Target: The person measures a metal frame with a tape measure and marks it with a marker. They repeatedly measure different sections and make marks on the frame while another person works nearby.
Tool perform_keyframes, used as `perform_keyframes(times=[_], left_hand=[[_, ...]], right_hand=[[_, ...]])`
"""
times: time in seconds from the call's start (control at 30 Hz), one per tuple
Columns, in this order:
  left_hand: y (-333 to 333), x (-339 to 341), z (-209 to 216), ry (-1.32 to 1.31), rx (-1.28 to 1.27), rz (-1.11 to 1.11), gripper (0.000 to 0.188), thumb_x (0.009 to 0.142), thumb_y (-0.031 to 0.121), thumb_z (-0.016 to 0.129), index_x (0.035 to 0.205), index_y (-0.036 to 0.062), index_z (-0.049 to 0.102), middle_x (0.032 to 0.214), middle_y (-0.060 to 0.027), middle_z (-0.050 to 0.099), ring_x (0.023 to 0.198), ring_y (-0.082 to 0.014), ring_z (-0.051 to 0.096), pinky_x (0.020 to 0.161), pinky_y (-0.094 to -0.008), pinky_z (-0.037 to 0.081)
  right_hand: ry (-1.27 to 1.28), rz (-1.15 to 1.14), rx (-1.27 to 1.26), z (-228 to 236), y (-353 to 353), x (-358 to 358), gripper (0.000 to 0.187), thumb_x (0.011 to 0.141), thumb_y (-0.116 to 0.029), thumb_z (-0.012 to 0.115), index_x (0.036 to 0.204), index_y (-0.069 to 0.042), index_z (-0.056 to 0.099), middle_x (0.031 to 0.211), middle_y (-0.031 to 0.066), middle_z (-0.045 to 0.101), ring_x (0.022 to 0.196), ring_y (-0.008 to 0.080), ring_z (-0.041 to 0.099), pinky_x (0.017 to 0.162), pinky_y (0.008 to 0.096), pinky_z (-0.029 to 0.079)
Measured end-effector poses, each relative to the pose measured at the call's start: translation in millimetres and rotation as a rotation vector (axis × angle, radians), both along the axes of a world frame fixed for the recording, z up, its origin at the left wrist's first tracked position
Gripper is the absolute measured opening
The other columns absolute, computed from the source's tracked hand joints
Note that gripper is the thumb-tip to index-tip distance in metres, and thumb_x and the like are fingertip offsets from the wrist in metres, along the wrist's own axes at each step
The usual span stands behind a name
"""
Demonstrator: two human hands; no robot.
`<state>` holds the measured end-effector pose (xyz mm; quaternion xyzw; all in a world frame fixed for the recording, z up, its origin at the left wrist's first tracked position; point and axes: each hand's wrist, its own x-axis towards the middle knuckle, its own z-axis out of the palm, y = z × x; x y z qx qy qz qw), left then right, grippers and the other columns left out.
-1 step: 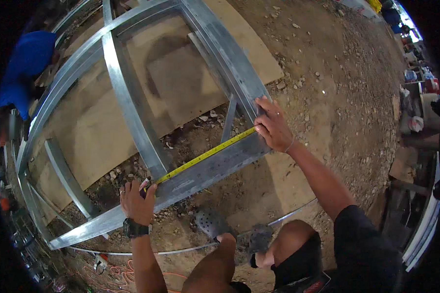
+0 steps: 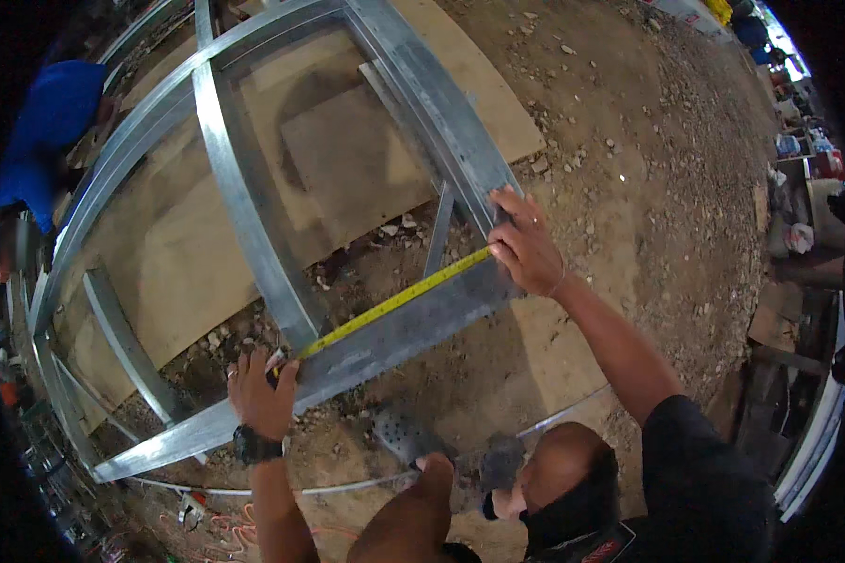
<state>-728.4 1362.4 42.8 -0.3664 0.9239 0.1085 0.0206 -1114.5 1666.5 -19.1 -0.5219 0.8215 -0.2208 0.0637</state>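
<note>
A yellow tape measure blade (image 2: 399,300) stretches along a grey metal beam (image 2: 394,324) that forms the near side of a welded-looking frame. At its left end, my left hand (image 2: 262,394), with a dark watch on the wrist, closes around the tape measure's dark case, which is mostly hidden. A small white-and-red item shows by the fingers. My right hand (image 2: 528,244) pinches the blade's other end at the beam's right corner, its fingers resting on the side rail (image 2: 432,103). A crossbar (image 2: 239,188) meets the near beam beside my left hand.
Tan boards (image 2: 347,159) lie under the frame on stony dirt. A person in blue (image 2: 61,122) is at the far left. An orange cord (image 2: 230,540) and a thin pale pipe (image 2: 347,483) lie near my feet. Cluttered shelving (image 2: 807,216) stands at the right.
My left hand sits very slightly lower and nearer to me. My right hand and the frame stay in place.
</note>
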Motion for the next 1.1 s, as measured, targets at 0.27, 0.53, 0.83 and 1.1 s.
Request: perform_keyframes(times=[0.27, 0.53, 0.83, 1.1], left_hand=[[-3, -2, -25, 0.122, -0.070, -0.161, 0.052, 0.075, 0.039, 0.088, 0.113, 0.0097, 0.067, 0.117, -0.0136, 0.062, 0.105, -0.0399, 0.059, 0.092, -0.0516, 0.044], [29, -85, -9, 0.502, 0.124, -0.293, 0.040, 0.084, 0.027, 0.083, 0.118, 0.0099, 0.071, 0.100, -0.0148, 0.067, 0.096, -0.0362, 0.065, 0.089, -0.0477, 0.049], [76, -155, -61, 0.517, 0.155, -0.415, 0.013, 0.084, 0.019, 0.076, 0.092, 0.0099, 0.069, 0.089, -0.0099, 0.066, 0.087, -0.0374, 0.064, 0.078, -0.0486, 0.051], [80, -155, -61, 0.456, 0.029, -0.481, 0.015, 0.081, 0.011, 0.073, 0.095, 0.0109, 0.068, 0.092, -0.0103, 0.065, 0.087, -0.0369, 0.064, 0.078, -0.0483, 0.051]], right_hand=[[0.045, 0.063, -0.100, 5, -11, -10, 0.010, 0.096, -0.018, 0.066, 0.102, -0.010, 0.063, 0.157, 0.0220, 0.046, 0.152, 0.0451, 0.036, 0.123, 0.0622, 0.023], [0.081, 0.074, -0.113, 13, -3, -2, 0.011, 0.099, -0.020, 0.061, 0.105, -0.010, 0.062, 0.156, 0.0235, 0.045, 0.153, 0.0448, 0.034, 0.120, 0.0603, 0.027], [0.012, 0.068, -0.188, -11, 3, -12, 0.012, 0.102, -0.021, 0.057, 0.109, -0.014, 0.064, 0.156, 0.0188, 0.047, 0.154, 0.0424, 0.034, 0.121, 0.0607, 0.024], [-0.038, -0.099, -0.525, -7, 3, -6, 0.027, 0.102, -0.010, 0.060, 0.128, -0.009, 0.067, 0.135, 0.0171, 0.063, 0.126, 0.0347, 0.061, 0.107, 0.0492, 0.046]])
